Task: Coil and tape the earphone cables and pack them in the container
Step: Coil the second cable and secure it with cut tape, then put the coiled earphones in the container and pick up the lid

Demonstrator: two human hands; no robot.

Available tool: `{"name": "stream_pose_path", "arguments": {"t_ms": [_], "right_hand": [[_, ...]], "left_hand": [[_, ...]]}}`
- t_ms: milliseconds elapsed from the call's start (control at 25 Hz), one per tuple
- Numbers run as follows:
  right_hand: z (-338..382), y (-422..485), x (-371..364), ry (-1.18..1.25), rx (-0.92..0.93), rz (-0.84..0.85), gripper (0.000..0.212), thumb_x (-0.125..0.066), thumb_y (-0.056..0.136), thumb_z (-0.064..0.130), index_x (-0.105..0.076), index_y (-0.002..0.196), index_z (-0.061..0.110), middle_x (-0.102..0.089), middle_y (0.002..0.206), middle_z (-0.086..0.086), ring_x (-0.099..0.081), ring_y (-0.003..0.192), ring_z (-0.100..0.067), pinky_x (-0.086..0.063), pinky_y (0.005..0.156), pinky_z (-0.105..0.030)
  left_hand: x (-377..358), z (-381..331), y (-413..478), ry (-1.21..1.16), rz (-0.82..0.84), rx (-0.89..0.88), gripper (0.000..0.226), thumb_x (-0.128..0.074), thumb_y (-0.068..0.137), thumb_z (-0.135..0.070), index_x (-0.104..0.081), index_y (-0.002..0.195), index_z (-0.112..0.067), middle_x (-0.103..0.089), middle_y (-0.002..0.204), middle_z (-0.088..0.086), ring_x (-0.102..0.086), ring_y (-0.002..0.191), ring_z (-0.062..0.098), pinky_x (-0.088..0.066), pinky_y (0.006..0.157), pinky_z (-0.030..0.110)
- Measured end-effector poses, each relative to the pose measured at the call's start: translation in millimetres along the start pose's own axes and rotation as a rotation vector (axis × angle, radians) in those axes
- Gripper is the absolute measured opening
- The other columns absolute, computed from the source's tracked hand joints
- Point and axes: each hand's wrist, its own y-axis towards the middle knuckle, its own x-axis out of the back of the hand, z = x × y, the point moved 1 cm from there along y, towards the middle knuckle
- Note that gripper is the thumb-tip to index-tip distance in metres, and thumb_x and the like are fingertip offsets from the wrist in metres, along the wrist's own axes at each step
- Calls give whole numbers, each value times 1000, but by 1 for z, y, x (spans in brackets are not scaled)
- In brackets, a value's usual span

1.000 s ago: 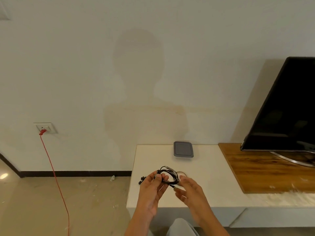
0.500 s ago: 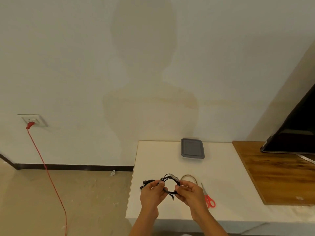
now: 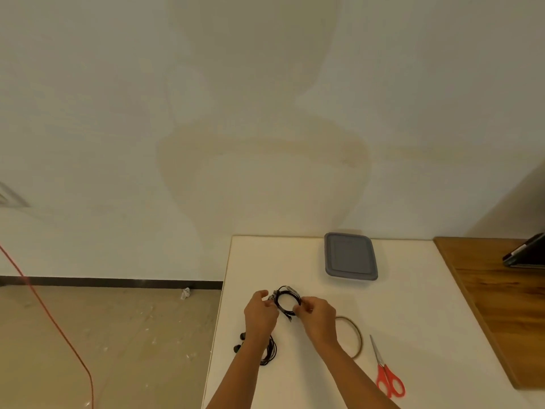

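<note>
The desk [image 3: 413,305] had a smooth, matt white top, and beside it lay a wood panel [image 3: 501,305] with visible grain and a slight sheen. The container [image 3: 350,256] looked like matt grey plastic. The coiled earphone cable [image 3: 287,302] was black with a rubbery, faintly glossy skin. The scissors [image 3: 386,373] had bare metal blades and glossy red plastic handles. The tape roll [image 3: 352,338] looked thin, brownish and shiny. The wall [image 3: 265,113] was matt and stained.

No legible text or labels anywhere.
</note>
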Motion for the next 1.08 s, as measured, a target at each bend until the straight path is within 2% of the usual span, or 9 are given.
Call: {"name": "stream_pose_path", "arguments": {"t_ms": [200,360,440,560,640,720,800,960,1080], "right_hand": [[0,33,45,-431,351,-412,38,-73,80,20,-65,114,4,-66,109,-17,-61,103,-35,-55,84,-45],[0,77,57,-842,294,-156,72,-71,79,42,-49,133,0,-49,136,-28,-42,127,-51,-30,106,-57],[0,77,54,-920,246,-47,70,-76,76,36,-52,129,-2,-55,129,-30,-48,121,-52,-40,100,-63],[-8,56,47,-1018,285,-11,59,-78,73,36,-65,113,-5,-67,109,-28,-64,101,-47,-54,79,-59],[-28,27,40,-1050,422,14,52,-39,98,39,-63,115,-4,-66,112,-27,-64,104,-44,-49,91,-54],[-42,1,33,-971,527,-6,63,-8,103,35,-52,126,-4,-62,121,-26,-60,112,-43,-26,110,-51],[-47,-22,33,-903,561,-69,56,-7,103,31,-41,129,-4,-60,124,-26,-57,116,-43,-10,112,-49],[-63,-32,35,-862,646,-72,55,-13,103,29,-48,128,-5,-57,129,-25,-52,122,-43,-13,113,-49],[-76,-34,56,-803,795,-31,41,-30,98,18,-42,134,4,-52,139,-13,-37,136,-26,-8,119,-39]], "left_hand": [[-1,8,-9,-131,-130,-33,23,-55,91,-9,-57,114,-15,-66,102,5,-60,73,14,-49,62,23],[-24,5,-28,-296,55,30,18,-57,89,-12,-61,107,-13,-69,101,9,-66,89,16,-54,75,22],[-33,1,-31,-327,142,20,21,-55,92,-14,-62,111,-12,-69,101,9,-67,92,16,-55,77,22],[-42,1,-31,-369,228,26,28,-49,97,-18,-58,122,-12,-64,111,6,-64,100,15,-53,81,23],[-47,3,-32,-414,295,63,32,-44,100,-21,-52,130,-13,-60,116,3,-60,107,16,-51,89,27],[-50,5,-33,-473,341,108,36,-43,101,-25,-49,135,-14,-57,122,4,-58,111,18,-51,91,30],[-51,8,-34,-489,338,128,36,-44,100,-29,-52,133,-18,-57,127,3,-61,109,20,-54,83,29],[-50,12,-40,-384,288,147,29,-47,98,-36,-60,118,-20,-66,114,5,-69,94,25,-58,68,29],[-49,14,-41,-295,219,147,28,-48,97,-39,-53,113,-16,-66,101,10,-69,83,24,-59,65,33]]}}
